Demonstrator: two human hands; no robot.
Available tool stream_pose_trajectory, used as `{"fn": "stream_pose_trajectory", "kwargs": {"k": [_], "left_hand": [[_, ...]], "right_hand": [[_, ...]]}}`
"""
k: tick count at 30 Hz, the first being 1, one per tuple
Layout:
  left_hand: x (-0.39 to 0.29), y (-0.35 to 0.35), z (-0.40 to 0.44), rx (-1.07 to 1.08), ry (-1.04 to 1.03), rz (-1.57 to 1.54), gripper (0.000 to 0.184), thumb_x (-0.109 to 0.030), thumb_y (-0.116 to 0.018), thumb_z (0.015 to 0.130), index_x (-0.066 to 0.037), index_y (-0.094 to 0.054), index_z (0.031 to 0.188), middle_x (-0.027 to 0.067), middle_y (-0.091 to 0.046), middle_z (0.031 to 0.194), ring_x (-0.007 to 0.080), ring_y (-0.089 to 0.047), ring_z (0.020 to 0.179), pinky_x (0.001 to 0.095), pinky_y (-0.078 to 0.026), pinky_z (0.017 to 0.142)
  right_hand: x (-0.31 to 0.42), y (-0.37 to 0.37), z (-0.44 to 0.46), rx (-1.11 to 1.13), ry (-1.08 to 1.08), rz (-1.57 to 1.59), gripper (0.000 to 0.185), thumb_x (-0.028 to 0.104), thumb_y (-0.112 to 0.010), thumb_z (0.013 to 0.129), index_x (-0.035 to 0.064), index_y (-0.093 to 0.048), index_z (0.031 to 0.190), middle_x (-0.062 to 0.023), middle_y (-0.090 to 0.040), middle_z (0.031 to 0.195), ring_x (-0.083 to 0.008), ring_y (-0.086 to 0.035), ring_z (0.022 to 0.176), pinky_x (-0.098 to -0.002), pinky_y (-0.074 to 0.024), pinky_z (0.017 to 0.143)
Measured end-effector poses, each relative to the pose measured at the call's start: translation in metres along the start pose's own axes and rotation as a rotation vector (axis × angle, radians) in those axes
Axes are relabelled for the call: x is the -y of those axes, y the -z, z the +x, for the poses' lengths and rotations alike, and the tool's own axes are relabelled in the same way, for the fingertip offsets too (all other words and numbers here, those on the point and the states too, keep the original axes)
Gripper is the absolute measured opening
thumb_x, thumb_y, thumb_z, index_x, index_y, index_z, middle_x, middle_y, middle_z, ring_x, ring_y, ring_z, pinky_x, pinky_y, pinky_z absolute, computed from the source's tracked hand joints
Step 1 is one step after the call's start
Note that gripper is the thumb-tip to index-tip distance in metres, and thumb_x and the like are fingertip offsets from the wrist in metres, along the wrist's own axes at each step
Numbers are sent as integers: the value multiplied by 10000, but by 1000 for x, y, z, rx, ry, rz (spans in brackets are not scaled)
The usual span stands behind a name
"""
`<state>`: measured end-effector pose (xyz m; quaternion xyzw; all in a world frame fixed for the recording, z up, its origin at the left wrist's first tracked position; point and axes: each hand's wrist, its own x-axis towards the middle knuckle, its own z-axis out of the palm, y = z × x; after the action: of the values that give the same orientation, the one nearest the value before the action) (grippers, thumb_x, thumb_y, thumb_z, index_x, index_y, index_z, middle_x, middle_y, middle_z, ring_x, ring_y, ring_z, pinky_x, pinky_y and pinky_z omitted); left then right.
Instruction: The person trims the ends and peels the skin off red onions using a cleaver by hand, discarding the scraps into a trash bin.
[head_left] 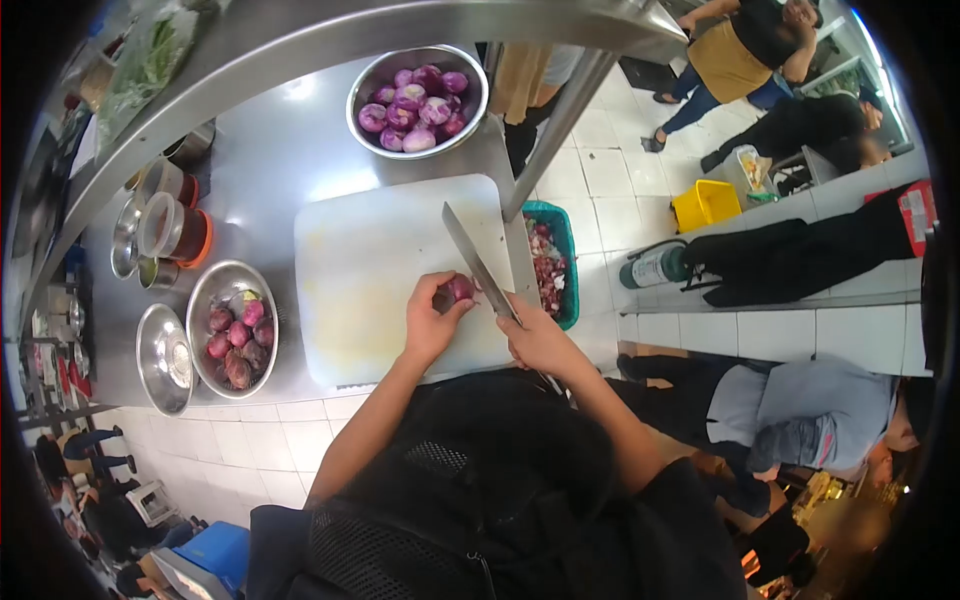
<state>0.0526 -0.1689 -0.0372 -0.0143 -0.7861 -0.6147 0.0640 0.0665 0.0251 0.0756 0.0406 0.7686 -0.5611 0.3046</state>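
My left hand (432,318) is closed around a small red onion (461,288), held above the right part of a white cutting board (345,270). In my right hand (537,335) is a knife (468,246), its long blade pointing away from me and lying close beside the onion. A steel bowl (352,105) of peeled purple onions (410,97) stands beyond the board. On the left, a perforated steel colander (200,345) holds several unpeeled red onions (238,338). A teal bin (568,300) with onion skins (547,268) sits below the counter's right edge.
Another steel bowl (162,350) sits left of the colander, near containers with orange lids (203,238). A steel shelf frame (300,50) arches over the counter. Several people stand around the kitchen; a yellow bucket (707,206) and a green cylinder (655,267) are at the right.
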Motion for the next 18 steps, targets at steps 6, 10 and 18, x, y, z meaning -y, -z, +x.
{"fn": "stream_pose_trajectory", "kwargs": {"k": [6, 10, 18], "left_hand": [[10, -5, -2, -35, -56, 45, 498, -31, -884, 693, -34, -654, 1135, 121, -644, 1075, 265, -642, 966, 351, -528, 867], [12, -6, -3, -21, -8, 33, 502, -29, -882, 693, -29, -651, 1139, 119, -644, 1085, 265, -638, 978, 352, -528, 865], [11, -5, -2, -16, -51, 10, 507, -23, -878, 695, -22, -648, 1147, 124, -648, 1092, 270, -642, 982, 352, -529, 869]], "right_hand": [[3, 4, -9, 42, -39, -4, 484, 144, -492, 1037, 68, -401, 1506, -10, -475, 619, -105, -480, 477, -286, -438, 453], [6, 6, -10, 90, -94, 19, 489, 143, -481, 1040, 70, -379, 1513, -12, -475, 623, -109, -484, 479, -292, -448, 461], [16, 12, -14, 147, -130, -17, 477, 139, -456, 1048, 65, -368, 1511, -22, -480, 605, -123, -492, 466, -298, -451, 461]]}}
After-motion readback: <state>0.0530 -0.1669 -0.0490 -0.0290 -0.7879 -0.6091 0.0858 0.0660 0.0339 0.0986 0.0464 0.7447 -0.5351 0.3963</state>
